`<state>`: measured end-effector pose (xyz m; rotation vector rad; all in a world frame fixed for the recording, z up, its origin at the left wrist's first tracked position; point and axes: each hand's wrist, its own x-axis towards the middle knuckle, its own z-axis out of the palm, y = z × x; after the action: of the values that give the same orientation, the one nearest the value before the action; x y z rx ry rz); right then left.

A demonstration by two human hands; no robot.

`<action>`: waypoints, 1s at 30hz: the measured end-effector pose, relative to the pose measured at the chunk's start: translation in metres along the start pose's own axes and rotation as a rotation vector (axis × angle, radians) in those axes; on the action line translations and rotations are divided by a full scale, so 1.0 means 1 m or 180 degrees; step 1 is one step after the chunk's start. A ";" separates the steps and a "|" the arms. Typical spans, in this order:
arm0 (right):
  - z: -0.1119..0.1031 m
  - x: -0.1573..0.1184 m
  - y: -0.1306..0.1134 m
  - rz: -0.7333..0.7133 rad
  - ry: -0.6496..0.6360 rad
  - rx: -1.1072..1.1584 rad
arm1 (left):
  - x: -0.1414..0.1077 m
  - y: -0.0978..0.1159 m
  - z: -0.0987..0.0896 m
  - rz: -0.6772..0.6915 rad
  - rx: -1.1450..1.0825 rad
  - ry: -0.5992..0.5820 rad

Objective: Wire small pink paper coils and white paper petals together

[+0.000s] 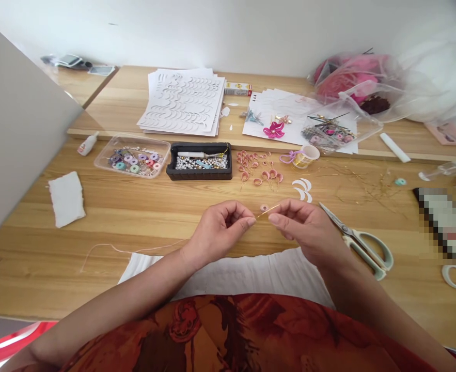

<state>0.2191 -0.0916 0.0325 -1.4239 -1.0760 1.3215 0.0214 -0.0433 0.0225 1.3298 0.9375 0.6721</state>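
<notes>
My left hand (220, 232) and my right hand (301, 225) meet above the wooden table (57, 279), fingertips pinched close together. Between them runs a short gold wire (268, 211) carrying a tiny pink curled petal (264, 207). The left fingertips appear to grip the wire's near end, while the right finger and thumb sit just beside it. Farther up lie several pink wire-stemmed petals (256, 170) and white crescent paper pieces (302, 189). Green-handled scissors (361, 248) rest right of my right hand, not touching it.
A clear tray of coloured discs (131, 157) and a black box of pearls (199, 161) stand ahead. A gold wire spool (304, 156), loose wire strands, a pale thread (130, 252) and a torn white cloth (67, 199) lie around. Stencil sheets (183, 101) cover the raised shelf.
</notes>
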 end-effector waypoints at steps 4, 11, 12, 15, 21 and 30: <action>0.014 -0.003 0.003 -0.0231 -0.0138 -0.0148 | -0.002 -0.001 0.001 -0.0018 0.0166 -0.0148; 0.021 -0.011 0.009 -0.0910 0.0406 -0.1007 | -0.003 0.001 0.001 0.0022 0.0334 -0.0323; 0.022 -0.013 0.010 -0.1053 0.0468 -0.1221 | -0.003 0.001 0.001 0.0035 0.0365 -0.0331; 0.024 -0.014 0.012 -0.1503 0.0651 -0.1725 | -0.003 0.001 0.001 -0.0011 0.0406 -0.0297; 0.020 -0.007 0.011 -0.0994 0.0512 -0.1022 | -0.003 0.001 0.003 -0.0167 0.0282 -0.0202; 0.013 0.000 0.008 -0.0342 0.0270 0.0370 | -0.004 0.000 0.005 -0.0134 0.0331 0.0132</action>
<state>0.2064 -0.0930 0.0244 -1.3064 -0.9899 1.2165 0.0234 -0.0497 0.0228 1.3885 1.0430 0.6277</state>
